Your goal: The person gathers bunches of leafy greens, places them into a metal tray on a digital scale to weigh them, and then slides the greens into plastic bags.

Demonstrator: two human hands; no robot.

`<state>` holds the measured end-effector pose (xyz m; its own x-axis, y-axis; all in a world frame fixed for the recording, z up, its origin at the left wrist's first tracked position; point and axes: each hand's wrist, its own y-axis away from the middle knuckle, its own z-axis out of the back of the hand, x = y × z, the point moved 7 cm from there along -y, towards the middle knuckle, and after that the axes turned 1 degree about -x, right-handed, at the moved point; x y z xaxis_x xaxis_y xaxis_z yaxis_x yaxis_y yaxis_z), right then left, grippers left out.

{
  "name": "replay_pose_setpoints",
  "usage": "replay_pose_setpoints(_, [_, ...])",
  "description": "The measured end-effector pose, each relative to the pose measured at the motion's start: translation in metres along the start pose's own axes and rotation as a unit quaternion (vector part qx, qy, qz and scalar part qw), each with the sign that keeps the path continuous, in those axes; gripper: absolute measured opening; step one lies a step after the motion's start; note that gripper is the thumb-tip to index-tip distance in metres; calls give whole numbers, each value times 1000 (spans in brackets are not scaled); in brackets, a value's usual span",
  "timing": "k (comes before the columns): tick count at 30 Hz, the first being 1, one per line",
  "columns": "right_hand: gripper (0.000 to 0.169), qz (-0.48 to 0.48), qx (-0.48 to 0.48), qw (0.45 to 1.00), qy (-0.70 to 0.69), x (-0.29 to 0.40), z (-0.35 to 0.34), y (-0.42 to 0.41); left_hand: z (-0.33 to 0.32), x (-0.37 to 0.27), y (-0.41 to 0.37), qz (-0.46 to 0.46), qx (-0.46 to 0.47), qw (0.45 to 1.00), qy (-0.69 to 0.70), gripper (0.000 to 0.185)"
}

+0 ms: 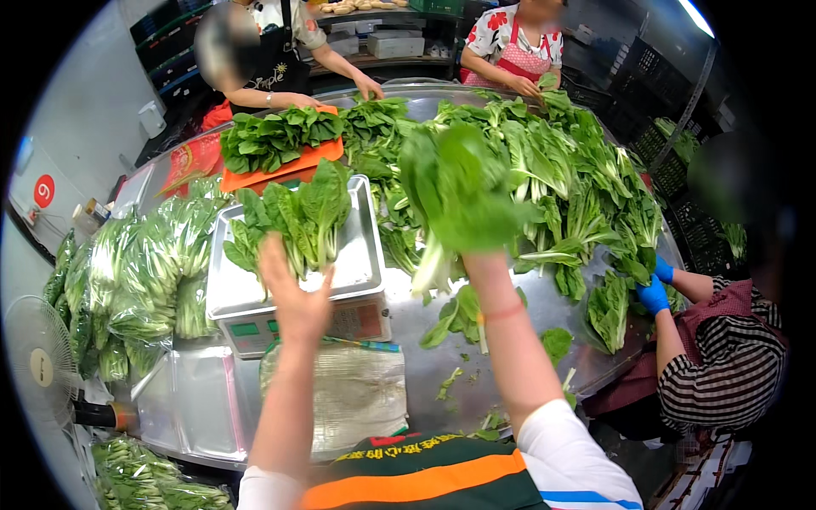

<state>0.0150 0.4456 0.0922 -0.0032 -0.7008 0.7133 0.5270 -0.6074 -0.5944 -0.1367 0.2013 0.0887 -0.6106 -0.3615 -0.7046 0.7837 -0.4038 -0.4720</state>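
My left hand, fingers spread, is at the near edge of a metal weighing tray on a digital scale. Upright leafy greens lie in that tray just beyond the fingertips; whether they touch is hard to tell. To the right, my right hand holds a bunch of leafy greens above the steel table. Motion blurs this bunch, and its leaves cover most of the hand. Its pale stems point down and left.
A heap of greens spreads across the table's far right. Bagged greens fill the left, above clear plastic bags. An orange basket stands behind the scale, a fan at far left. Two co-workers stand opposite; blue gloves work at right.
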Motion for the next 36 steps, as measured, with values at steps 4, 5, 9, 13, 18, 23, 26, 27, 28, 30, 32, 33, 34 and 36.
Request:
replay_pose_setpoints(4, [40, -249, 201, 947, 22, 15, -106, -69, 40, 125, -44, 123, -94, 976, -151, 91])
replay_pose_setpoints(5, [40, -260, 256, 928, 79, 12, -130, -72, 29, 142, -51, 124, -72, 982, -125, 88])
replay_pose_setpoints(9, [43, -183, 419, 859, 230, 40, -198, -47, 2, 151, -79, 118, 0, 992, 49, 76])
replay_pose_setpoints(13, [52, -161, 331, 926, 88, 45, -207, -14, -1, 141, -65, 117, 26, 991, 51, 59])
replay_pose_setpoints(18, [90, -191, 271, 943, 36, 41, -197, 1, -7, 194, -71, 71, 6, 997, 20, 61])
replay_pose_setpoints(23, [33, -90, 17, 996, -14, -23, -59, 6, 48, 170, -56, 93, -133, 986, -38, 67])
replay_pose_setpoints(26, [27, -82, -59, 932, 348, -120, 55, 42, 71, 113, -33, 40, -206, 977, 51, 62])
replay_pose_setpoints(27, [28, -124, 12, 892, 435, -137, 72, 48, 71, 96, -19, 37, -204, 975, 82, 60])
replay_pose_setpoints(28, [25, -103, 56, 846, 520, -164, 86, 58, 64, 74, -7, 33, -198, 973, 117, 59])
replay_pose_setpoints(30, [22, -77, 143, 803, 573, -184, 102, 70, 21, 15, 22, -44, -87, 975, 198, 55])
replay_pose_setpoints(32, [17, 14, 84, 845, 528, -142, 114, 58, -30, -13, 57, -57, 60, 956, 283, 44])
replay_pose_setpoints(33, [11, 58, 28, 870, 489, -99, 118, 48, -55, -32, 73, -3, 226, 905, 360, 38])
replay_pose_setpoints(34, [13, 112, -31, 902, 415, -57, 118, 42, -80, -38, 87, -28, 322, 895, 308, 32])
replay_pose_setpoints(36, [16, 186, -79, 934, 294, 0, 102, 59, -124, -43, 126, 219, 486, 733, 423, 35])
